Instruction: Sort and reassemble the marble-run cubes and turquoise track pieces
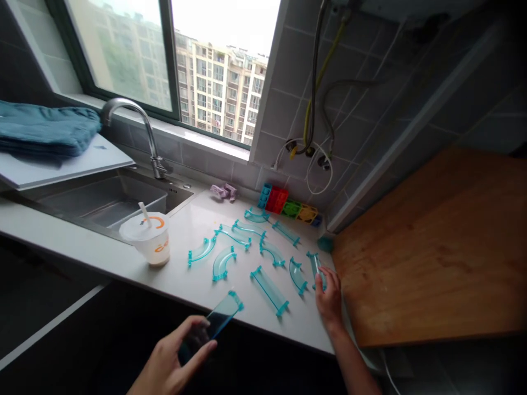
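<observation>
My left hand [175,351] grips a straight, see-through teal track piece [225,314] between thumb and fingers, in front of the counter's near edge. At the right end of the counter, my right hand [330,296] has its fingers closed around another straight teal track piece [314,262], partly hidden by them. Between the hands lies a longer straight track piece [269,291]. A short curved track piece [297,275] is just left of my right hand. Several more lie spread behind, among them a curved piece [223,264] and a wavy piece [248,229].
A lidded drink cup [154,241] with a straw stands by the sink [142,192] and faucet [150,131]. Coloured plastic blocks [291,207] and a crumpled pink item [224,191] sit along the wall. A wooden panel [428,252] borders the counter's right; hoses [315,99] hang above.
</observation>
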`<state>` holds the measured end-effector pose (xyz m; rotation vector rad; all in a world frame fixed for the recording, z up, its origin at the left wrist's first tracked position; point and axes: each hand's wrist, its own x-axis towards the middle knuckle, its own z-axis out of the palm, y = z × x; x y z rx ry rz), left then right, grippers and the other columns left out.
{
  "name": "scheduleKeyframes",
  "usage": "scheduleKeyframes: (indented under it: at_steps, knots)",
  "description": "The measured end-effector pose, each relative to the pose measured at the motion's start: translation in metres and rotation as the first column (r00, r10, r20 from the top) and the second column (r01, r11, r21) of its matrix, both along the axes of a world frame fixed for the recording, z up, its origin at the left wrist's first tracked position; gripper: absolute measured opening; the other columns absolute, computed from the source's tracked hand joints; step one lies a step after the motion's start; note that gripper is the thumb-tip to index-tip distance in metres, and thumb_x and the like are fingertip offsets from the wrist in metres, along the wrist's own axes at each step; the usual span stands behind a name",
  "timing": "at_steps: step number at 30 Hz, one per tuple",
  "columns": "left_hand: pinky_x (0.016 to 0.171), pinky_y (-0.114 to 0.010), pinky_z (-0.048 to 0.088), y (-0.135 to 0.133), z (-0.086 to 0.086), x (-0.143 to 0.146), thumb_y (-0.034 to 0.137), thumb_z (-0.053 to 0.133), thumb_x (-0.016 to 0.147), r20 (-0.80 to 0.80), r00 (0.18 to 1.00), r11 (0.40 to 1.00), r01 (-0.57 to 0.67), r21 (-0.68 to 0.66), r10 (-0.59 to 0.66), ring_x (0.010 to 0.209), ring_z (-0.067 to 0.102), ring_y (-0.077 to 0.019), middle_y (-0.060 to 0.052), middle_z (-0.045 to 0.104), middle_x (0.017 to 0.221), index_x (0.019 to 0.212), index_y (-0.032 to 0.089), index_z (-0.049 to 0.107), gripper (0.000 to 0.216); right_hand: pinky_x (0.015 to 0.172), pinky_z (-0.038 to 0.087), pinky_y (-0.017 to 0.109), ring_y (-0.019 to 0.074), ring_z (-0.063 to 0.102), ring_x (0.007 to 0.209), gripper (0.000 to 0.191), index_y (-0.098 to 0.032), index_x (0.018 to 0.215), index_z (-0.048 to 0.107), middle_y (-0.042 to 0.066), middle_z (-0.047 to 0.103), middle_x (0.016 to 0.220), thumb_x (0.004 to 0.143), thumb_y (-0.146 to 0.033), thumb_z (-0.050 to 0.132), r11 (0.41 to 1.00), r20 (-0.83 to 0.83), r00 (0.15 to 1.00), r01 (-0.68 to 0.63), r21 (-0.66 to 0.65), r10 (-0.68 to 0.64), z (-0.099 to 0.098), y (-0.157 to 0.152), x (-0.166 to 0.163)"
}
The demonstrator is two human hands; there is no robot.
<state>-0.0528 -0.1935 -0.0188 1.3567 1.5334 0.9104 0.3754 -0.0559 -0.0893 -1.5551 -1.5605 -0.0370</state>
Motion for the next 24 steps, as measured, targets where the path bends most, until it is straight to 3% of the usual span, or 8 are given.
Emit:
scheduleKeyframes:
  at_steps: [4, 6, 7, 10, 13, 17, 24]
  knots:
    - [0.082, -0.033, 0.055, 0.098, 0.048, -0.007, 0.065, 0.073, 0.081, -0.268, 0.963, 0.969, 0.061, 0.239, 0.006, 0.091, 0.073, -0.0286, -0.006, 0.078, 0.097, 0.109, 0.025, 0.071, 0.048, 0.107, 0.047, 0.053, 0.0303, 0.060, 0.116, 0.032, -0.020, 0.114, 0.069, 0.013, 0.067, 0.118, 0.102, -0.043, 0.051, 1.000, -0.040, 0.999, 0.004, 0.007, -0.004, -0.002, 0.001, 0.003]
    - [0.083, -0.034, 0.054, 0.159, 0.062, -0.007, 0.069, 0.064, 0.087, -0.482, 0.873, 0.969, 0.050, 0.242, 0.075, 0.094, 0.073, -0.0283, -0.006, 0.078, 0.097, 0.106, 0.023, 0.069, 0.051, 0.106, 0.048, 0.051, 0.0298, 0.061, 0.114, 0.029, -0.021, 0.112, 0.069, 0.012, 0.068, 0.116, 0.101, -0.042, 0.053, 1.000, -0.060, 0.998, 0.000, 0.012, 0.000, -0.003, 0.000, 0.003]
    - [0.084, -0.035, 0.053, 0.190, 0.065, -0.007, 0.071, 0.058, 0.090, -0.587, 0.801, 0.981, -0.002, 0.194, 0.118, 0.097, 0.073, -0.0285, -0.007, 0.078, 0.101, 0.108, 0.022, 0.068, 0.053, 0.105, 0.049, 0.050, 0.0295, 0.061, 0.113, 0.028, -0.021, 0.111, 0.070, 0.012, 0.068, 0.115, 0.100, -0.042, 0.053, 1.000, -0.070, 0.998, -0.001, 0.013, 0.002, -0.003, 0.000, 0.003]
    - [0.089, -0.041, 0.053, 0.276, 0.061, -0.006, 0.067, 0.058, 0.093, -0.698, 0.707, 0.993, -0.055, 0.108, 0.115, 0.106, 0.070, -0.0334, -0.016, 0.076, 0.110, 0.112, 0.015, 0.068, 0.056, 0.103, 0.050, 0.049, 0.0294, 0.061, 0.112, 0.025, -0.022, 0.108, 0.070, 0.011, 0.069, 0.114, 0.100, -0.039, 0.054, 1.000, -0.103, 0.995, 0.001, 0.015, 0.000, -0.004, 0.000, 0.005]
    - [0.095, -0.048, 0.055, 0.333, 0.049, -0.011, 0.054, 0.061, 0.099, -0.768, 0.637, 0.997, -0.079, 0.012, 0.059, 0.108, 0.069, -0.0268, -0.012, 0.072, 0.119, 0.119, 0.014, 0.067, 0.045, 0.101, 0.051, 0.048, 0.0295, 0.062, 0.109, 0.023, -0.022, 0.106, 0.071, 0.011, 0.069, 0.111, 0.100, -0.036, 0.054, 1.000, -0.140, 0.990, 0.008, 0.018, -0.005, -0.005, 0.000, 0.008]
    - [0.094, -0.048, 0.059, 0.362, 0.037, -0.023, 0.039, 0.066, 0.100, -0.811, 0.586, 0.993, -0.090, -0.081, -0.013, 0.109, 0.069, -0.0254, -0.011, 0.068, 0.128, 0.128, 0.016, 0.065, 0.036, 0.098, 0.052, 0.047, 0.0292, 0.064, 0.106, 0.021, -0.022, 0.102, 0.071, 0.011, 0.070, 0.108, 0.099, -0.034, 0.054, 1.000, -0.176, 0.984, -0.003, 0.020, 0.006, -0.006, 0.000, 0.009]
    - [0.093, -0.048, 0.060, 0.365, 0.018, -0.035, 0.036, 0.067, 0.100, -0.810, 0.587, 0.995, -0.085, -0.060, 0.002, 0.111, 0.068, -0.0261, -0.011, 0.066, 0.132, 0.132, 0.017, 0.063, 0.038, 0.096, 0.052, 0.047, 0.0293, 0.063, 0.105, 0.019, -0.023, 0.102, 0.071, 0.010, 0.070, 0.107, 0.098, -0.033, 0.055, 0.999, -0.186, 0.982, -0.035, 0.004, 0.035, -0.005, 0.001, 0.005]
